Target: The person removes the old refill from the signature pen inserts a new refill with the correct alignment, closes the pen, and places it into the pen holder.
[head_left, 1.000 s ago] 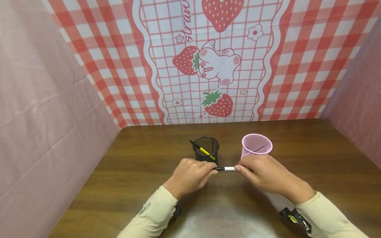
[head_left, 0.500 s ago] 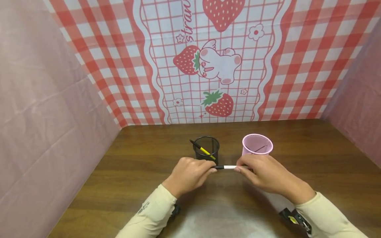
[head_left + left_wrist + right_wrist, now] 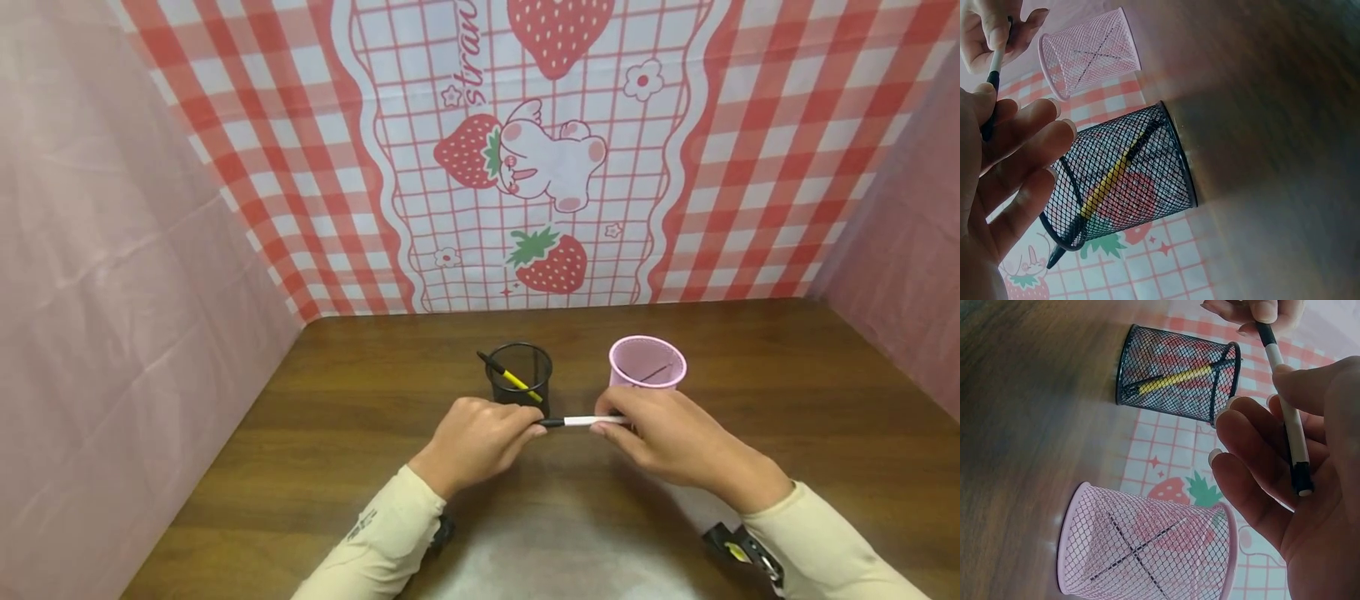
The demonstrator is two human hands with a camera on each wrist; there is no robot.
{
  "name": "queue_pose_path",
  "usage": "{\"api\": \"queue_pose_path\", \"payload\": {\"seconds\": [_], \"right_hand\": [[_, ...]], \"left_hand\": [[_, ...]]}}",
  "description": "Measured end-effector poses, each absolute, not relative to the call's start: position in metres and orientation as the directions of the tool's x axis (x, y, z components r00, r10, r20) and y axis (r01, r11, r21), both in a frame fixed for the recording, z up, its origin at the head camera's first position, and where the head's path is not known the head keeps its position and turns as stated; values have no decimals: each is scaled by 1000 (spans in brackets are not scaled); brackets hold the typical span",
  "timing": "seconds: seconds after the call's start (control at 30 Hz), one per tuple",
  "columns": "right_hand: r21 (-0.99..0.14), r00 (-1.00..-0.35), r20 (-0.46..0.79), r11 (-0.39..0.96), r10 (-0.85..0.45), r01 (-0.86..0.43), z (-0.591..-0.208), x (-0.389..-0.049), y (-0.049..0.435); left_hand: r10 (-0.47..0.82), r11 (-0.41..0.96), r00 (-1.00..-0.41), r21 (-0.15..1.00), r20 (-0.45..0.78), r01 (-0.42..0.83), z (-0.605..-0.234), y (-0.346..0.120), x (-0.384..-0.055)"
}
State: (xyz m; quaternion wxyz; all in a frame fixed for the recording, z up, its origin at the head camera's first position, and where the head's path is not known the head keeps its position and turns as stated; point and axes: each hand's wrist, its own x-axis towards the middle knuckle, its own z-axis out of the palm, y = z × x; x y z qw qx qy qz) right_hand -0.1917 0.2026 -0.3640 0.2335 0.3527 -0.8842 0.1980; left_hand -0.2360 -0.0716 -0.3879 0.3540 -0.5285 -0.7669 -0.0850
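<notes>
Both hands hold one white-and-black pen (image 3: 579, 422) level above the table. My left hand (image 3: 480, 442) pinches its black end between thumb and index finger; the other fingers are spread in the left wrist view. With thumb and fingers, my right hand (image 3: 667, 437) grips the white barrel, whose black tail end (image 3: 1301, 478) shows near the palm in the right wrist view. Just beyond the left hand stands a black mesh pen cup (image 3: 1175, 150) with a yellow-and-black pen (image 3: 1107, 187) leaning inside. A pink mesh pen cup (image 3: 1147, 550) stands behind the right hand, partly hidden in the head view.
Two thin dark lines cross in the pink cup; I cannot tell what they are. The brown wooden table (image 3: 315, 467) ends at a red checked strawberry cloth (image 3: 300, 208). Pink cloth walls (image 3: 142, 275) flank both sides.
The pen has risen slightly. My right fingers have shifted on the barrel, so more of its white length shows between them. The left hand keeps its pinch, and both cups stay in place.
</notes>
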Motion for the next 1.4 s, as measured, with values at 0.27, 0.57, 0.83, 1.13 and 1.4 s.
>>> {"api": "queue_pose_path", "payload": {"seconds": [0.27, 0.57, 0.83, 1.13, 1.4], "right_hand": [[-164, -639, 555, 683, -533, -712, -365, -192, 202], [-150, -637, 554, 689, -536, -709, -365, -194, 202], [-154, -656, 546, 707, -521, -690, -366, -192, 201], [-127, -641, 560, 710, -525, -692, -368, -193, 203], [-105, -627, 561, 704, -541, -702, -368, -194, 203]], "left_hand": [[754, 431, -197, -245, 626, 869, -389, -72, -236], [755, 424, -191, -245, 627, 872, -388, -70, -236], [759, 424, -198, -239, 621, 873, -389, -69, -234], [761, 422, -189, -252, 621, 871, -390, -69, -232], [758, 420, -189, -246, 624, 874, -391, -69, -233]]}}
